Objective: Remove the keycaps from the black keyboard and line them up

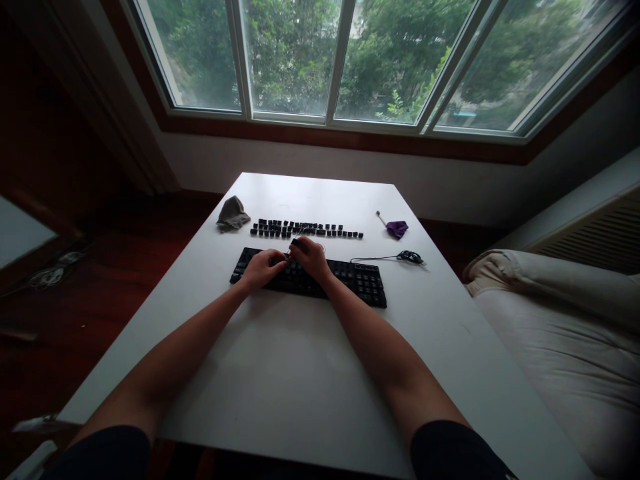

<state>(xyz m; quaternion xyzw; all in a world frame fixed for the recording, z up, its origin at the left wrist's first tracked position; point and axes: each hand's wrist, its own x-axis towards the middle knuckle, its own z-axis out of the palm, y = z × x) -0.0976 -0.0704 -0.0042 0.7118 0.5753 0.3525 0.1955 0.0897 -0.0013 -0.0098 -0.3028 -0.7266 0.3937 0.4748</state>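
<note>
One black keyboard [360, 280] lies across the far half of the white tabletop [300, 373], both hands on it. Loose black keycaps [305, 230] sit in two rough rows just behind it; too small and crowded to count. Two cloths: a grey cloth [231, 213] at the rows' left end, a purple cloth [397, 229] to the right, with a thin stick-like tool [381, 217] touching it. One coiled cable [407, 256] lies right of the keyboard. Left hand [263, 267] rests on the keys, fingers curled; any grip cannot be told. Right hand [311, 257] is pinched closed on a small dark piece [296, 243] at the keyboard's rear edge.
</note>
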